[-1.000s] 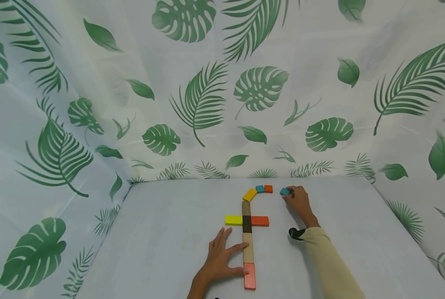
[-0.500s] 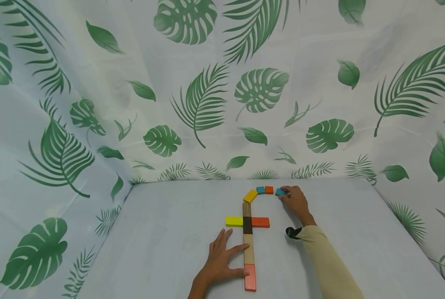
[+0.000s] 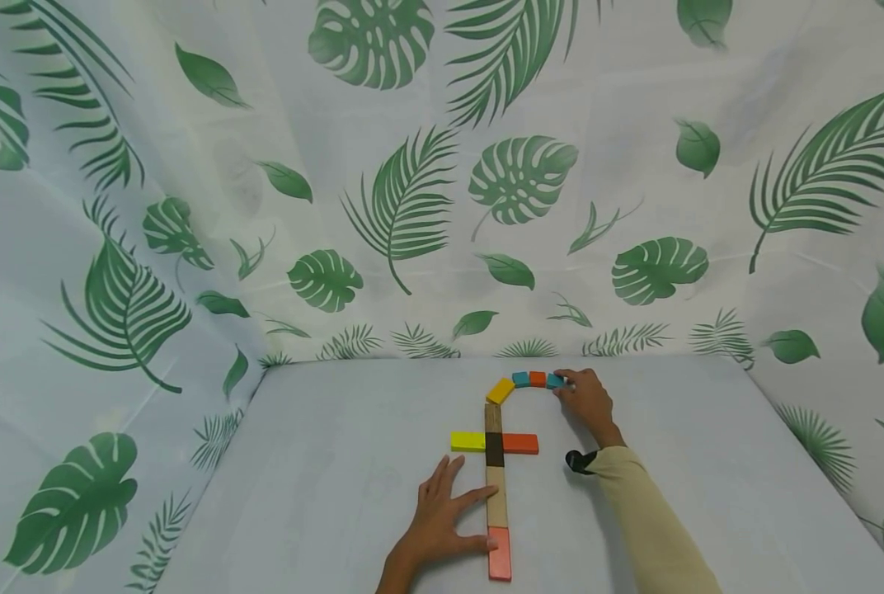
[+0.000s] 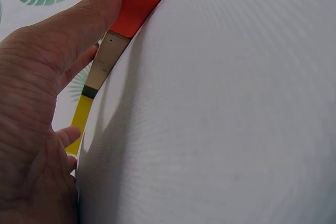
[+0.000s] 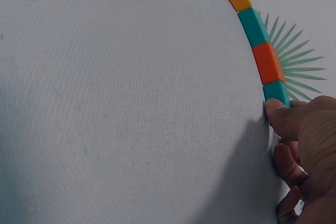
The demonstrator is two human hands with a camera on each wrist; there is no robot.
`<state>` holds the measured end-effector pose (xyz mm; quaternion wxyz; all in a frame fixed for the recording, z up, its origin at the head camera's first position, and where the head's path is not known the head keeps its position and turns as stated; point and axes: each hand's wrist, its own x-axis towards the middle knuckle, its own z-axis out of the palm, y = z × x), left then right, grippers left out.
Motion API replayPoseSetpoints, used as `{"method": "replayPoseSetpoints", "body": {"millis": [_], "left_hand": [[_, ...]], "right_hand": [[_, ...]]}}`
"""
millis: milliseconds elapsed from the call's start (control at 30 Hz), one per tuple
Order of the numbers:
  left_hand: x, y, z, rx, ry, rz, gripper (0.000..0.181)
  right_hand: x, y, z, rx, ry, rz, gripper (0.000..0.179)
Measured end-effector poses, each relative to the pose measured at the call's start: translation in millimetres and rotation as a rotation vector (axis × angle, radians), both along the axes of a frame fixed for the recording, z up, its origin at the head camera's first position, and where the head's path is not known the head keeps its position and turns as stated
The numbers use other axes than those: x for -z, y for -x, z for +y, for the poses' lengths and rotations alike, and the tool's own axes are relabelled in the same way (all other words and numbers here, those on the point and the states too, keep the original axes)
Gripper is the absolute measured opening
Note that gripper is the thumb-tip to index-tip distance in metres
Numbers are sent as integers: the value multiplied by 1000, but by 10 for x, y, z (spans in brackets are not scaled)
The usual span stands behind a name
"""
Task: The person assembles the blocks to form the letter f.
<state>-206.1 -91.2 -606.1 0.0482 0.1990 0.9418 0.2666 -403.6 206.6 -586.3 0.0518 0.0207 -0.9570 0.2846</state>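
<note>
My right hand (image 3: 587, 402) pinches a small teal block (image 5: 276, 92) between thumb and fingers, its end against a small orange block (image 5: 268, 63). Left of that come another teal block (image 5: 253, 27) and a tilted yellow block (image 3: 500, 391), forming a curve. Below it runs a column: a brown block (image 3: 493, 417), a dark block (image 3: 495, 450), a light wooden block (image 3: 496, 497) and a pink block (image 3: 499, 554). My left hand (image 3: 437, 516) lies beside the column with fingers spread, the thumb touching the pink block and the index finger touching the wooden one.
A lime-yellow block (image 3: 468, 442) and a red-orange block (image 3: 520, 444) extend left and right from the dark block. The white tabletop (image 3: 323, 478) meets a leaf-printed cloth (image 3: 427, 206) along its back edge and sides.
My right hand has slid the teal block leftward, closing the gap to the orange block. The left hand keeps its place on the column. The view has shifted slightly.
</note>
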Motion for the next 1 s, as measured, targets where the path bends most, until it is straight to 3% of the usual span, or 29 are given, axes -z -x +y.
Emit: {"method": "replayPoseSetpoints", "body": {"millis": [533,1000], "left_hand": [[-20,1,24,-3,-3,10,70],[-22,-13,9,-6,-12,-2,70]], "right_hand": [[-39,-8,-12,30,-25,-36,41],[-11,-49,-31,36,-8,-15,45]]}}
